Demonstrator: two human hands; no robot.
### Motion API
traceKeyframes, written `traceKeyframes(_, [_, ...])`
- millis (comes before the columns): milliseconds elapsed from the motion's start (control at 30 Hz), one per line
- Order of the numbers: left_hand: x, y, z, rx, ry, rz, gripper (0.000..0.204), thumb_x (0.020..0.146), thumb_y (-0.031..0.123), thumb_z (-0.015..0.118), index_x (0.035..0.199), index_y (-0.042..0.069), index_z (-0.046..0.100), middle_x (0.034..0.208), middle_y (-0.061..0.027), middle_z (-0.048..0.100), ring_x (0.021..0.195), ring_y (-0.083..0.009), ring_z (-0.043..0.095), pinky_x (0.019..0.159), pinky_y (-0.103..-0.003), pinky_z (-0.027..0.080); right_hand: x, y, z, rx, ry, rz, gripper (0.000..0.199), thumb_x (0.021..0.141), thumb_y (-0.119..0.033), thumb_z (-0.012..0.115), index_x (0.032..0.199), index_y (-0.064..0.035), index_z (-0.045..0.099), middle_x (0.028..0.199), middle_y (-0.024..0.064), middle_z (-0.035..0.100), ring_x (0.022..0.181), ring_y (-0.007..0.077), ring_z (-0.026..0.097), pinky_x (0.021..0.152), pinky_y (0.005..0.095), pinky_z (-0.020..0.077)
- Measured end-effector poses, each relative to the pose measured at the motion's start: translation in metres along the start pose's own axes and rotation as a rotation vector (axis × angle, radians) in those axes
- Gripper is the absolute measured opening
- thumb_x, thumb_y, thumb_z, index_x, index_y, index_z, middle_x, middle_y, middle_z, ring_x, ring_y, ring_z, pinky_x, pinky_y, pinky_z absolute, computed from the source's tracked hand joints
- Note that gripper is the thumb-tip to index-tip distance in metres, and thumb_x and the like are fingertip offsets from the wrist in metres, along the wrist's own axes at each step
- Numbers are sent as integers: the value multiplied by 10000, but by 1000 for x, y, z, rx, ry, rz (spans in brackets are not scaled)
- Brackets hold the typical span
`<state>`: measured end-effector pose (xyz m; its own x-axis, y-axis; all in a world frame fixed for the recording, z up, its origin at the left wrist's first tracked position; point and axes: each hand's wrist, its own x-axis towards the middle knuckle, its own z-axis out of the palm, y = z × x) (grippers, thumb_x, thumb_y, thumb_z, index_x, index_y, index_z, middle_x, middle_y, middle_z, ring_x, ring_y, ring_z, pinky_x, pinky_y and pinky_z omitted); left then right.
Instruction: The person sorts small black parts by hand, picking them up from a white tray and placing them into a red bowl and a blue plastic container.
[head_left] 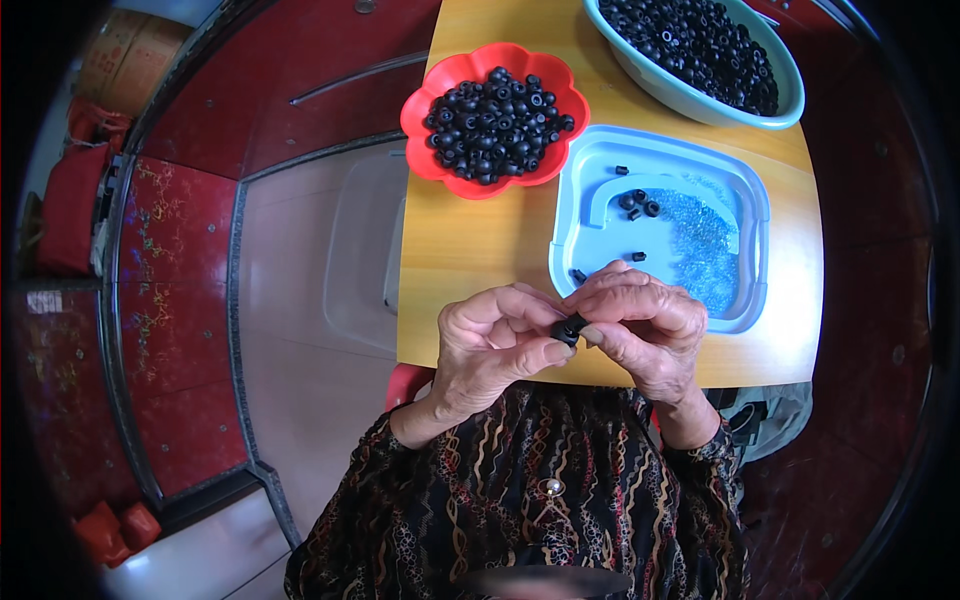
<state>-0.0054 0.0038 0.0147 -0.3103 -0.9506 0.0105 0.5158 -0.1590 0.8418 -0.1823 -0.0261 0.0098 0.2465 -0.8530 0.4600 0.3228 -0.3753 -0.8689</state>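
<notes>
Between both hands, just over the table's near edge, is a small black rounded part (pixel 568 329). My left hand (pixel 496 332) pinches it between thumb and fingertips. From the other side my right hand (pixel 645 322) closes its thumb and fingers on the same part; whether a second small piece is in that pinch is hidden. Beyond my right hand lies a light blue tray (pixel 573 215) with small clear bluish beads (pixel 705 240) spread over its right half. Several loose black pieces (pixel 640 204) rest in it, partly behind a curved ridge.
A red scalloped bowl (pixel 417 125) full of black rounded parts (pixel 495 125) stands at the back left of the wooden table (pixel 450 245). At the back right, a large pale green basin (pixel 690 100) holds many more black pieces (pixel 700 50). A translucent plastic container (pixel 360 250) sits left of the table.
</notes>
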Motion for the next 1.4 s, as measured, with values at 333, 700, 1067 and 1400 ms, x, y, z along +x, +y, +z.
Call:
traceKeyframes(333, [-1,-2,-1,255,38,102,194,751,-95,658,924,-62,576,921,-120,599,882,-158,610,775,-248,516,-3,2,-3,-45,-21,20,153,702,46,671,852,48,639,854,141,639,757,221,605,686,321,472])
traceKeyframes(700, [0,-6,-2,220,41,91,194,757,-101,648,936,-61,584,931,-126,602,889,-165,611,794,-261,515,-5,-1,0,1,54,153,126,710,56,681,823,39,627,808,104,631,726,165,596,646,281,478])
traceKeyframes(1067, [0,-8,-8,303,30,134,194,755,-86,658,930,-49,583,957,-133,591,884,-168,607,789,-263,515,-4,2,-3,-46,36,109,111,718,54,659,822,29,629,782,108,642,730,179,608,638,284,480])
traceKeyframes(1400, [-3,-10,-10,377,52,182,204,750,-60,678,931,-41,586,959,-129,590,872,-153,604,768,-253,516,-7,6,-1,-41,31,139,96,734,37,655,823,16,627,815,101,638,754,169,615,651,274,486])
